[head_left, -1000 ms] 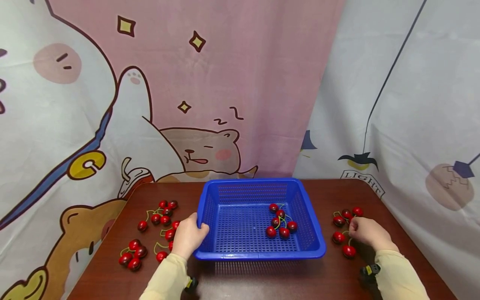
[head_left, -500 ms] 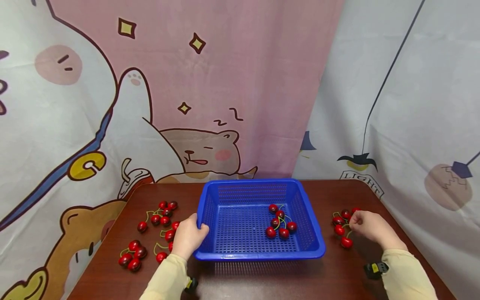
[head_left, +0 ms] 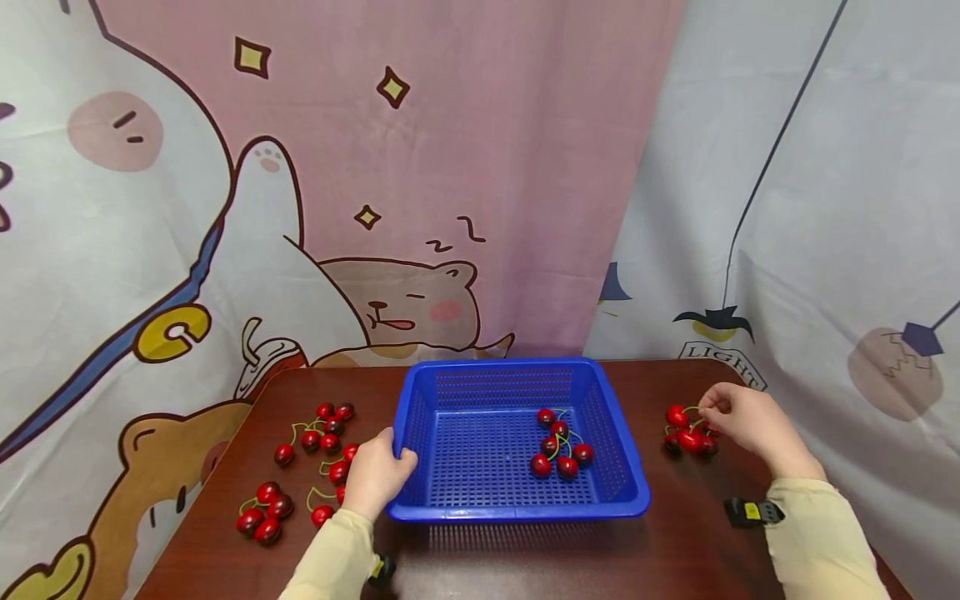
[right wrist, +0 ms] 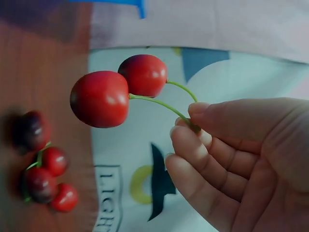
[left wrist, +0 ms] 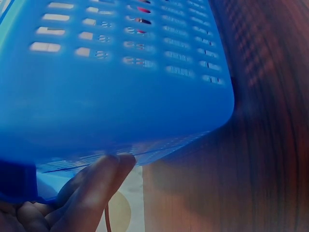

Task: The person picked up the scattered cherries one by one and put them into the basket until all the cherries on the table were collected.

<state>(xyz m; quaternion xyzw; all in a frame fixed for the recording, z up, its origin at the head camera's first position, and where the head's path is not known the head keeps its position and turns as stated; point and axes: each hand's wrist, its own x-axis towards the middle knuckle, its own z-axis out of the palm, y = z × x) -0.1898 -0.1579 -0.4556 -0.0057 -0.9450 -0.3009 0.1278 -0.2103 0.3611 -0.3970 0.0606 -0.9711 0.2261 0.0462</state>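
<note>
My left hand [head_left: 381, 473] grips the left rim of a blue plastic basket [head_left: 517, 510], thumb over the edge. In the left wrist view its fingers [left wrist: 94, 191] lie against the outside of the basket wall [left wrist: 111, 101]. Inside the basket, towards its right, lie several red cherries [head_left: 567, 467] with green stems. Off to the right, my right hand [head_left: 753, 425] pinches the joined stems of a pair of cherries [right wrist: 100, 99] between thumb and fingertips. That pair hangs raised above several other cherries [right wrist: 41, 183] on the table.
Several loose cherries [head_left: 330, 442] are spread over the left of the brown table [head_left: 525, 567], and another cluster of cherries [head_left: 268, 512] lies nearer its left edge. Some cherries are partly hidden behind my left hand. A patterned curtain [head_left: 540, 183] hangs behind the table.
My right hand has lifted the pair of cherries by the stems, up and away from the table. My left hand and the basket have stayed in place.
</note>
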